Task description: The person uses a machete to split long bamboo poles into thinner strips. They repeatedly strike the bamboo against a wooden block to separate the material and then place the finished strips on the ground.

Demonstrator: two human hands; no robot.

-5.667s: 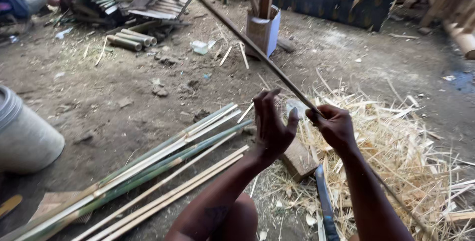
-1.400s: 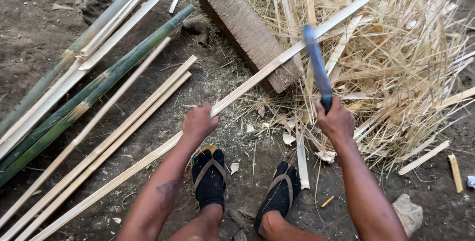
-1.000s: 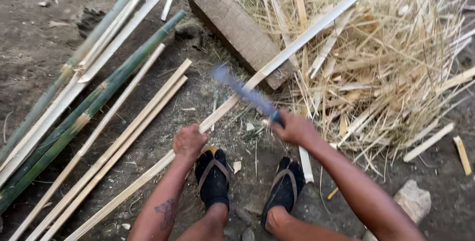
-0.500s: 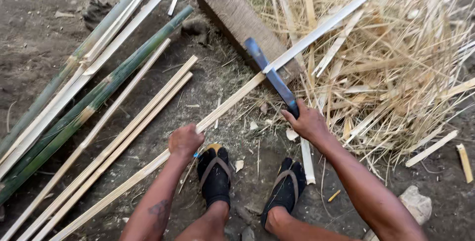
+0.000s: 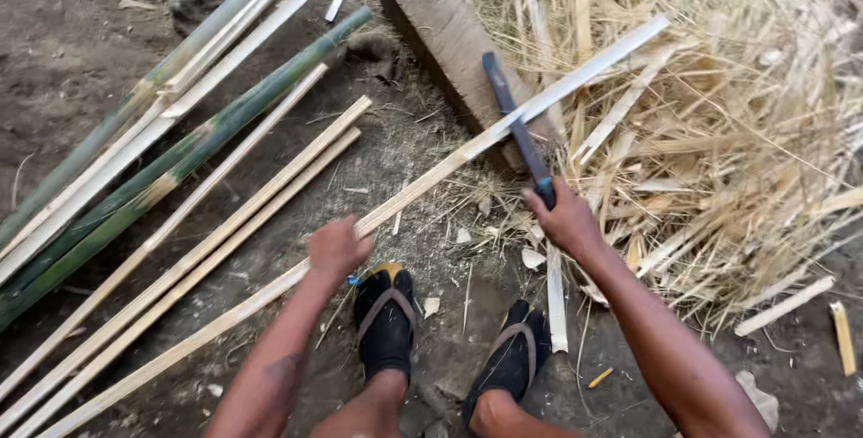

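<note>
View from above of a person crouching on a dirt floor point(image 5: 90, 61) in black sandals point(image 5: 385, 317). The left hand point(image 5: 337, 247) is closed around a long pale bamboo strip point(image 5: 449, 164) that runs diagonally from lower left to upper right, resting across a wooden block point(image 5: 440, 34). The right hand point(image 5: 566, 221) grips the handle of a long dark knife point(image 5: 512, 123), its blade lying against the strip where it crosses the block. Green bamboo poles point(image 5: 180, 159) and more split strips lie to the left; a heap of straw-coloured shavings point(image 5: 737, 132) lies to the right.
</note>
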